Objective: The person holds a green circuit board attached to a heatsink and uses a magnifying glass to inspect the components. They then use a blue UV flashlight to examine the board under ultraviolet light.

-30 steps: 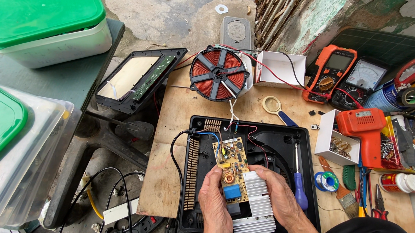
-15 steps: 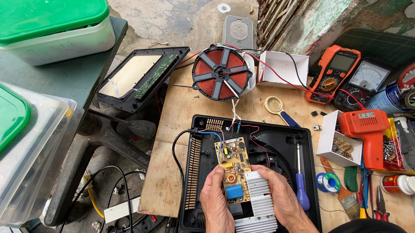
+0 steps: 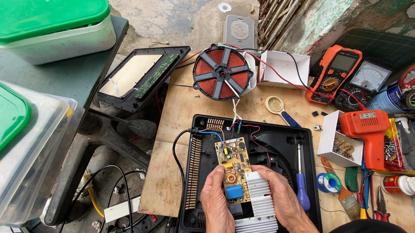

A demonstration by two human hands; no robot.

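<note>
Circuit board (image 3: 233,170) with its finned heat sink (image 3: 260,204) sits over the open black casing (image 3: 279,143), pinched at its edges by the left hand (image 3: 216,202) and right hand (image 3: 282,196). Thin wires (image 3: 239,124) run to the copper coil (image 3: 222,72) — a hard tug could snap them.

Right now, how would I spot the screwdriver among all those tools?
Find the black plastic casing on the wooden board. Along its right side, beside the right hand, lies the screwdriver: a thin metal shaft with a blue-purple handle, the only tool resting inside the casing.

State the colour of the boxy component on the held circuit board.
Blue: the boxy component on the circuit board, head view.
</note>
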